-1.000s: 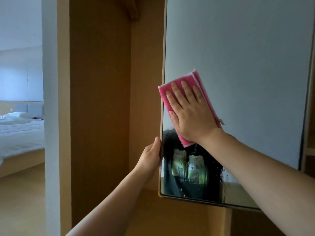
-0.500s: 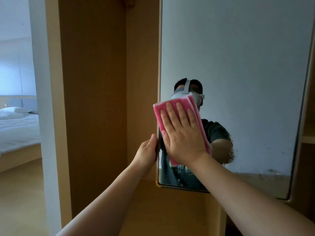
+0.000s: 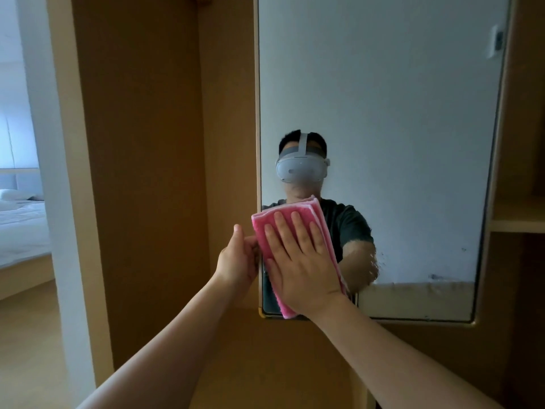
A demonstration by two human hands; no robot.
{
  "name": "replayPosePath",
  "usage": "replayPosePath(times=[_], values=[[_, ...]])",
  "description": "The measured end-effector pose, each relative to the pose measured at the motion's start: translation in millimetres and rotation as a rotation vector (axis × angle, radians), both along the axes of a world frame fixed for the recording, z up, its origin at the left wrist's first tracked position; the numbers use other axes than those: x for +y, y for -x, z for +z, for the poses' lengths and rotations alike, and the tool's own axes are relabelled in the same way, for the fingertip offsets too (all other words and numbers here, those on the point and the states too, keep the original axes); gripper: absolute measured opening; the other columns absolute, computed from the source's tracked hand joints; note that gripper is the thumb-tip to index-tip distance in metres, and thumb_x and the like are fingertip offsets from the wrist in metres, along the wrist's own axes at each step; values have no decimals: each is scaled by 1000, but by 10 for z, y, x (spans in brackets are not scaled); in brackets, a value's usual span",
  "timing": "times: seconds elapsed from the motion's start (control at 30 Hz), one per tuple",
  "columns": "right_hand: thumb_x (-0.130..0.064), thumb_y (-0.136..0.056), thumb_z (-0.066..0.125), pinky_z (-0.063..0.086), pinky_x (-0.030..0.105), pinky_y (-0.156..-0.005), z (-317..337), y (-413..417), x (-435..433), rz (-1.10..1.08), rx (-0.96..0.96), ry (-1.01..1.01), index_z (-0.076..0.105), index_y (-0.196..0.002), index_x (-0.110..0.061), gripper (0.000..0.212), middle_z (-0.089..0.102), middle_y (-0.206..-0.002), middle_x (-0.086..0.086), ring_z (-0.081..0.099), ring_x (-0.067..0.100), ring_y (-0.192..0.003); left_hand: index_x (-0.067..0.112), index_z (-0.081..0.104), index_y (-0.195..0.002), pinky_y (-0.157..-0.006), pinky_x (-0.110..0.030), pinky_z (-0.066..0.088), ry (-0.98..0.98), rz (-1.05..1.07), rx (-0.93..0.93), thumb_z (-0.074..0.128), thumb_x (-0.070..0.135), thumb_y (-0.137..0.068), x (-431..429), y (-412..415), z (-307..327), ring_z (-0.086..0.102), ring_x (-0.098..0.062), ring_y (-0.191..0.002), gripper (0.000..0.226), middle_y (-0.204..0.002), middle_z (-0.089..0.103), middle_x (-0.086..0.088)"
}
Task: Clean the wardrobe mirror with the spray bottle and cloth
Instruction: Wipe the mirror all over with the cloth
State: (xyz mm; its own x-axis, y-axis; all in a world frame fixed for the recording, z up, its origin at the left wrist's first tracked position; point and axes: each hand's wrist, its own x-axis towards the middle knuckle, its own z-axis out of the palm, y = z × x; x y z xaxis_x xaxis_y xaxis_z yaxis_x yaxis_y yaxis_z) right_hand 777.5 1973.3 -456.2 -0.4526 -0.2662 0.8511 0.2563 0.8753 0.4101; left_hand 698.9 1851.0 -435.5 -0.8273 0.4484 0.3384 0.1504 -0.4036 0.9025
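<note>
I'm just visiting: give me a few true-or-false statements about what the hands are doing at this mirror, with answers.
1. The right hand presses a folded pink cloth flat against the wood-framed wardrobe mirror. True.
2. The left hand holds a spray bottle. False: it grips the mirror's left edge; no bottle is visible.
3. The cloth is near the mirror's top right corner. False: it is at the lower left corner.
4. Specks mark the glass at lower right. True.

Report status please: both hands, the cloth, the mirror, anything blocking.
Right hand flat, pressing pink cloth on mirror, lower left corner. Left hand grips mirror's left edge. Spray bottle not in view. Nothing blocking.
</note>
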Motion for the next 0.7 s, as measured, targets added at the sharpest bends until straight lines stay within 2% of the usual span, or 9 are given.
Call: replayPosePath(times=[0.03, 0.13, 0.3, 0.4, 0.5, 0.57, 0.63, 0.7], values=[[-44, -103, 22, 4, 50, -121, 15, -13, 6, 4, -8, -2, 8, -155, -11, 63, 7, -162, 14, 3, 35, -149, 4, 75, -87, -79, -31, 48, 4, 7, -7, 19, 48, -102, 0, -18, 16, 65, -24, -88, 73, -62, 70, -8], [-43, -103, 16, 2, 50, -121, 75, -42, 59, 8, -43, -34, 8, -155, -11, 62, 6, -162, 14, 0, 35, -149, 1, 74, -93, -89, -36, 51, 11, 44, -57, 24, 50, -101, 21, -57, 60, 68, -31, -99, 70, -92, 73, -20], [-42, -103, 24, 2, 49, -121, 179, -109, 187, 4, -60, -76, 12, -155, -11, 62, 6, -162, 13, 1, 33, -150, 9, 78, -78, -101, -49, 45, 20, 76, -68, 35, 56, -93, 62, -29, 59, 64, -36, -108, 65, -105, 69, -25], [-42, -102, 25, 2, 48, -121, 215, -174, 237, 6, -37, -83, 15, -155, -11, 62, 9, -162, 14, 3, 33, -150, 21, 77, -66, -96, -49, 49, 64, 118, -66, 47, 67, -72, 91, -21, 80, 67, -32, -100, 55, -94, 73, -17], [-41, -102, 24, 3, 48, -121, 231, -215, 272, 10, -24, -87, 18, -154, -11, 61, 12, -161, 14, 6, 34, -149, 23, 73, -57, -93, -52, 50, 113, 175, -27, 48, 75, -59, 95, -53, 84, 69, -35, -94, 58, -91, 72, -20], [-41, -103, 24, 2, 48, -121, 238, -231, 307, 5, -15, -89, 19, -154, -10, 60, 13, -161, 15, 6, 34, -149, 23, 65, -53, -89, -49, 51, 144, 204, -9, 45, 79, -57, 79, -81, 80, 66, -32, -82, 59, -79, 67, -17], [-41, -103, 23, 2, 47, -121, 244, -256, 357, 1, -8, -89, 18, -154, -10, 60, 13, -161, 15, 5, 34, -149, 26, 56, -55, -79, -42, 51, 171, 230, 16, 43, 78, -62, 69, -98, 87, 57, -28, -76, 54, -72, 58, -10], [-41, -103, 24, 1, 48, -121, 254, -299, 425, -10, -9, -92, 17, -154, -10, 60, 12, -161, 15, 3, 34, -149, 26, 59, -49, -73, -38, 46, 175, 262, 34, 41, 73, -71, 81, -96, 91, 54, -25, -73, 56, -64, 55, -3]])
